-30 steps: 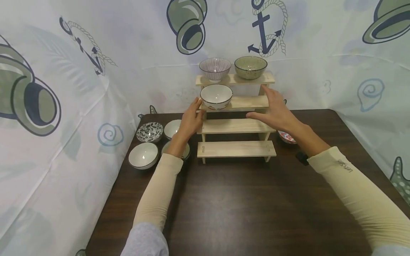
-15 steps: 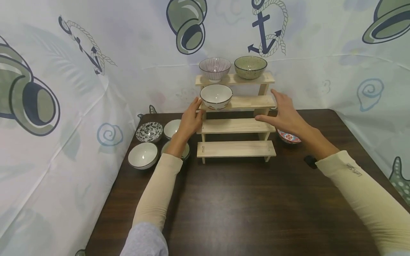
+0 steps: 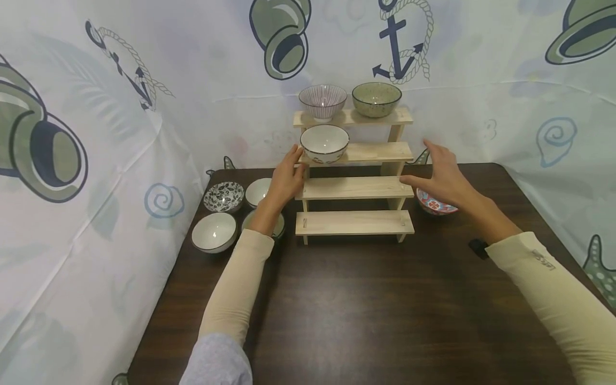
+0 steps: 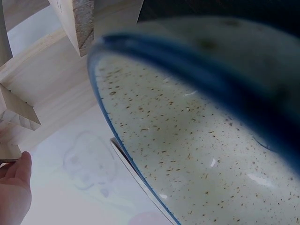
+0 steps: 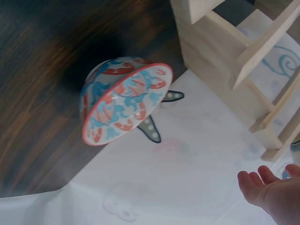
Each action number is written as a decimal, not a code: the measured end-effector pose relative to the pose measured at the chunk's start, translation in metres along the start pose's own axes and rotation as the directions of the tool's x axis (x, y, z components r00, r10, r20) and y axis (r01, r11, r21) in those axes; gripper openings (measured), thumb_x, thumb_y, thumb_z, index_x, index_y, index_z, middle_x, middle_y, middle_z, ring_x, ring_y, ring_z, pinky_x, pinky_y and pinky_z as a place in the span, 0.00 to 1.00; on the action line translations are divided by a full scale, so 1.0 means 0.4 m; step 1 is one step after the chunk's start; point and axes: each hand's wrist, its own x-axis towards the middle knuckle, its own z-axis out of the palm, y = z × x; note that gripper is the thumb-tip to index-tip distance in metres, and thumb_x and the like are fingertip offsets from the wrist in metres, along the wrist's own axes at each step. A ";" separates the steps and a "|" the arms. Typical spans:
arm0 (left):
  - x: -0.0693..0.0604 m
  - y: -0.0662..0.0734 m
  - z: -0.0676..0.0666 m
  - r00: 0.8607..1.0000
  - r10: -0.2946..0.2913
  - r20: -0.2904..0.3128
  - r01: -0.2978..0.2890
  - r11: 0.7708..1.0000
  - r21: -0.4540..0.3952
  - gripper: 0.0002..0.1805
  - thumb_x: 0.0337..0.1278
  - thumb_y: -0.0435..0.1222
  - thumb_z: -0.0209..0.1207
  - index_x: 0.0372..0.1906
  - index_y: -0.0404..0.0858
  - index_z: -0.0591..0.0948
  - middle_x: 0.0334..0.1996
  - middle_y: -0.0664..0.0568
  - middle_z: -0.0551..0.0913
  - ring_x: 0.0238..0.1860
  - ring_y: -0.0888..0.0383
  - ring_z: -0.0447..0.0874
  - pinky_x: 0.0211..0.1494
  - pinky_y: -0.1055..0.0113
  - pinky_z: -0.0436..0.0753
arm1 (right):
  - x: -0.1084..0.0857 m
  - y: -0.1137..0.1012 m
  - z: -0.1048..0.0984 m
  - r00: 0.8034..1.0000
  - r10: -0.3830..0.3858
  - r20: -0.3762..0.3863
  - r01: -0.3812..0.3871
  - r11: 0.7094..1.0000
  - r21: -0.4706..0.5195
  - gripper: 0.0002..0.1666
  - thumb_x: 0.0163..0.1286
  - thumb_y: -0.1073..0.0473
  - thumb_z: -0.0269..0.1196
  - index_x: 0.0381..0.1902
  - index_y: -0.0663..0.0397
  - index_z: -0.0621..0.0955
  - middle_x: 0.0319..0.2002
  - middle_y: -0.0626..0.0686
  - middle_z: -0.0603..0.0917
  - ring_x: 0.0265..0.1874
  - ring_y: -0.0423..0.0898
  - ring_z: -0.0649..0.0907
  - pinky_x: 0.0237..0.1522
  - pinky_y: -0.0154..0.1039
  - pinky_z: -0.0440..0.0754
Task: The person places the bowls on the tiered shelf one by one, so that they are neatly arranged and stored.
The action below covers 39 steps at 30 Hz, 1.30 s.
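My left hand (image 3: 287, 182) is at the left side of the tiered wooden stand (image 3: 356, 187), beside the white bowl (image 3: 324, 140) with a dark rim. In the left wrist view its fingertips meet the end of a wooden shelf (image 4: 9, 152); whether they touch the bowl is unclear. My right hand (image 3: 445, 176) hovers off the stand's right side, fingers extended and thumb apart, holding nothing. Below it, partly covered, a red-and-blue patterned bowl (image 3: 433, 205) sits on the table. On the top shelf stand a striped bowl (image 3: 323, 101) and a green bowl (image 3: 377, 100).
At the table's left are a black-and-white floral bowl (image 3: 223, 197), a white bowl (image 3: 214, 233), another pale bowl (image 3: 257, 191) and a speckled bowl (image 4: 187, 145) partly under my left forearm. A patterned cloth (image 3: 231, 64) hangs behind the dark table (image 3: 361, 310).
My right hand has moved right, away from the stand, uncovering more of the shelves and the red-and-blue bowl. My left hand and the bowls on the stand have stayed put.
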 end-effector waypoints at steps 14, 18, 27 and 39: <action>0.001 0.001 -0.001 1.000 0.007 -0.005 -0.007 1.000 0.001 0.29 0.79 0.39 0.50 0.79 0.39 0.64 0.82 0.42 0.58 0.82 0.44 0.58 0.83 0.49 0.60 | 0.005 0.091 0.004 0.997 0.079 0.009 -0.079 0.997 -0.018 0.67 0.69 0.37 0.67 0.83 0.64 0.40 0.80 0.75 0.47 0.79 0.76 0.48 0.74 0.76 0.53; 0.000 0.004 -0.003 1.000 0.008 -0.006 -0.008 1.000 -0.001 0.29 0.79 0.39 0.50 0.79 0.38 0.64 0.82 0.41 0.58 0.82 0.44 0.58 0.83 0.49 0.60 | 0.010 0.132 0.011 0.995 0.099 -0.012 -0.099 0.995 -0.025 0.68 0.68 0.34 0.66 0.83 0.66 0.41 0.79 0.78 0.47 0.78 0.78 0.48 0.73 0.77 0.53; 0.000 0.002 0.002 1.000 -0.005 0.001 0.005 1.000 0.006 0.30 0.79 0.40 0.50 0.80 0.40 0.64 0.82 0.43 0.58 0.82 0.45 0.58 0.84 0.49 0.60 | 0.008 0.194 0.021 0.990 0.142 -0.017 -0.143 0.989 -0.040 0.66 0.69 0.33 0.63 0.81 0.70 0.44 0.75 0.84 0.49 0.73 0.85 0.51 0.69 0.80 0.56; 0.005 -0.002 0.004 1.000 0.011 -0.009 -0.011 1.000 0.001 0.29 0.80 0.40 0.50 0.79 0.38 0.65 0.82 0.40 0.59 0.81 0.43 0.59 0.83 0.48 0.61 | 0.007 0.233 0.058 0.983 0.184 0.016 -0.184 0.982 -0.032 0.65 0.70 0.38 0.63 0.80 0.73 0.43 0.74 0.87 0.49 0.71 0.87 0.52 0.68 0.81 0.57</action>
